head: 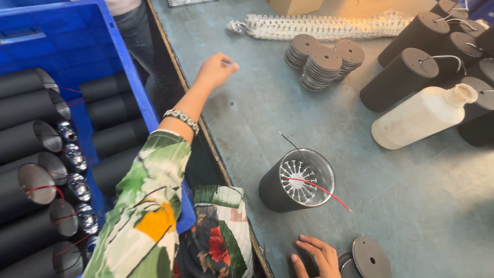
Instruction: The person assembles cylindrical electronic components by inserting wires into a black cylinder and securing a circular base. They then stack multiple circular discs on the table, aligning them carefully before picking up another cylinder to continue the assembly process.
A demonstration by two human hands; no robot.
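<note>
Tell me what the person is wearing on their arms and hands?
The left arm has a loose sleeve printed with green leaves, white and a yellow-orange patch, ending above the forearm. A silvery beaded bracelet circles the wrist. The left hand and right hand wear no gloves; no rings are visible.

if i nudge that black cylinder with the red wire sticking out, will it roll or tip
Probably neither. The black cylinder stands upright on its flat end on the table, looks wide for its height, so it would likely slide. It is open and hollow apart from a finned insert, so likely fairly light. The thin red wire looks floppy and could snag.
</note>
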